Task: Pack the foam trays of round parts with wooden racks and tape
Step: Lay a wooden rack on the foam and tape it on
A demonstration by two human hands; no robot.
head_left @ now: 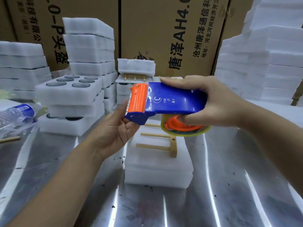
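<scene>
Both hands hold a blue and orange tape dispenser (172,99) in the air above the middle of the shiny metal worktop (229,185). The right hand (218,102) has a closed grip on the blue body, thumb along its far edge and fingers curled underneath against the orange hub of the tape roll (185,129). The left hand (118,128), palm up, has its grip on the orange front end from below, with its fingers mostly hidden behind it. Directly under the dispenser a stack of foam trays (157,169) lies on the worktop with a wooden rack (164,145) lying on top, its pegs pointing left. To the left stands another pile of trays (68,95), the top one showing round parts (56,83) in its holes. A crumpled water bottle (18,112) lies at the far left, and cardboard boxes (172,35) stand behind.
</scene>
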